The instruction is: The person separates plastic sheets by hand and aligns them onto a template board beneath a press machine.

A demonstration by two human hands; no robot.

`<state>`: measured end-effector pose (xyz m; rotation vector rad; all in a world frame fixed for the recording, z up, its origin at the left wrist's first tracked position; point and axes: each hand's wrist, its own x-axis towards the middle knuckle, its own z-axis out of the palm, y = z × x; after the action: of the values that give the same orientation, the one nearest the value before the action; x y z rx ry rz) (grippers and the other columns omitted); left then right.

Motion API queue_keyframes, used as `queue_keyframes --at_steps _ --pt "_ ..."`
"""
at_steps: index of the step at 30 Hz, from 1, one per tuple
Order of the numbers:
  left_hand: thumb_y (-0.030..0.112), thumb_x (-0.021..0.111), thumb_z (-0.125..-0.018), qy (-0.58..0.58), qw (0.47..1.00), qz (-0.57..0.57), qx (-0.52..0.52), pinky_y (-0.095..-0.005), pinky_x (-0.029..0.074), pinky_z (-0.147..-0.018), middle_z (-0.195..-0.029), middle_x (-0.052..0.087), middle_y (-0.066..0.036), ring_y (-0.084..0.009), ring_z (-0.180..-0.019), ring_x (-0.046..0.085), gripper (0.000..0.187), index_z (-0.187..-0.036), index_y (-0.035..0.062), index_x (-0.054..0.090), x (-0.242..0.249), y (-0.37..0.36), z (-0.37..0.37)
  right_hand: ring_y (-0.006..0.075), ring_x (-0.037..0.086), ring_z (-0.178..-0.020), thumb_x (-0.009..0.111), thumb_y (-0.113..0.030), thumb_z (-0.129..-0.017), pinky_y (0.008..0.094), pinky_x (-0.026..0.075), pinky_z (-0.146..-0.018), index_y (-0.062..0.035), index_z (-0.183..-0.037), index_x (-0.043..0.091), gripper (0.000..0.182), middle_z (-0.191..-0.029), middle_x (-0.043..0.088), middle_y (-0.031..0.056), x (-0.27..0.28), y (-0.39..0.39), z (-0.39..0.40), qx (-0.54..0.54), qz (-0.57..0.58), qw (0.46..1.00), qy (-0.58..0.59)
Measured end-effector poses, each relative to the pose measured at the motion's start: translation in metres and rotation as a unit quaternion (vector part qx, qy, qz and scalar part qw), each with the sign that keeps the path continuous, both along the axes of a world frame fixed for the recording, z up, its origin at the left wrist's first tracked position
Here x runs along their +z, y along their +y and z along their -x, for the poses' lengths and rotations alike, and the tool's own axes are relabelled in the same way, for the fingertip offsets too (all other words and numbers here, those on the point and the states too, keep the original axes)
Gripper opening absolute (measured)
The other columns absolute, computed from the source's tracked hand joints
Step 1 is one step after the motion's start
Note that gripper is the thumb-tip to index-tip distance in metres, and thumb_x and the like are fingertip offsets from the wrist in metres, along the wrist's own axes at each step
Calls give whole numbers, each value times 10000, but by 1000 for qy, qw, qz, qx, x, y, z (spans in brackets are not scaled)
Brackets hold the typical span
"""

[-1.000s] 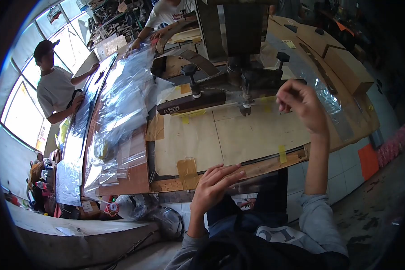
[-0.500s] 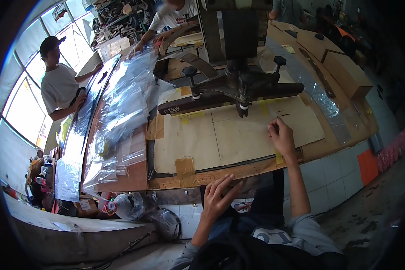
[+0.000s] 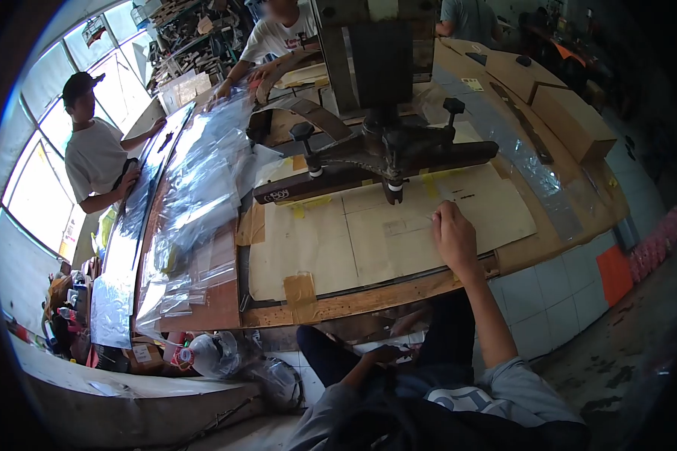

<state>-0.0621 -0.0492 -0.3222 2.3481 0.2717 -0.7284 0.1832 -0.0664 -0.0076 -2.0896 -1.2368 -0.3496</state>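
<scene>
My right hand [image 3: 454, 237] is closed, fingertips together, over the right part of a tan sheet [image 3: 301, 248] marked with dark lines. What its fingers hold, if anything, is too small to make out. Just left of it, a faint rectangular outline [image 3: 405, 226] shows on the sheet. Above the sheet's far part stands a dark metal press head [image 3: 387, 143] with a long crossbar [image 3: 353, 177]. Low by my lap, beneath the table edge, is my left hand [image 3: 386, 353]; shade hides how its fingers are set.
Crumpled clear plastic sheets [image 3: 199, 180] cover the table's left side. Brown tape [image 3: 301, 295] crosses the wooden front edge. A cardboard box [image 3: 572, 124] sits at the right. One person [image 3: 98, 150] stands at the left; another person [image 3: 278, 34] works behind the press.
My left hand has dropped from the table's front edge to my lap. My right hand has moved slightly left over the sheet, and the faint rectangular outline now shows beside it.
</scene>
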Motion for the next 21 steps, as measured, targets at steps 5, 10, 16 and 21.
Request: queue_keyframes --at_steps 5,10,16,21 --pt "246 579 -889 16 1000 16 19 -447 502 -868 -1134 630 -136 -353 -1039 613 273 -1102 96 659 3 -3 -20 384 609 -738 545 -83 -907 460 489 -628 -28 -901 470 93 -837 569 168 0 1 0 5 -19 1000 10" --pt "248 576 -891 15 999 21 21 -447 502 -868 -1134 630 -137 -352 -1039 614 275 -1106 96 657 4 -3 -26 374 613 -731 549 -82 -906 454 491 -621 -29 -893 458 106 -836 572 158 0 1 -1 16 -14 1000 11" --pt "249 572 -893 16 1000 19 19 -447 501 -869 -1134 630 -138 -351 -1039 614 278 -1111 97 655 5 -3 -35 363 612 -715 551 -79 -904 445 494 -617 -27 -889 453 112 -835 570 147 -3 1 -4 20 -22 999 14" --pt "250 569 -895 19 1000 20 12 -447 501 -870 -1134 630 -139 -349 -1038 615 280 -1115 97 653 3 -5 -35 356 610 -708 551 -78 -904 440 498 -618 -27 -890 455 109 -832 567 142 0 -2 -2 29 -25 999 18"
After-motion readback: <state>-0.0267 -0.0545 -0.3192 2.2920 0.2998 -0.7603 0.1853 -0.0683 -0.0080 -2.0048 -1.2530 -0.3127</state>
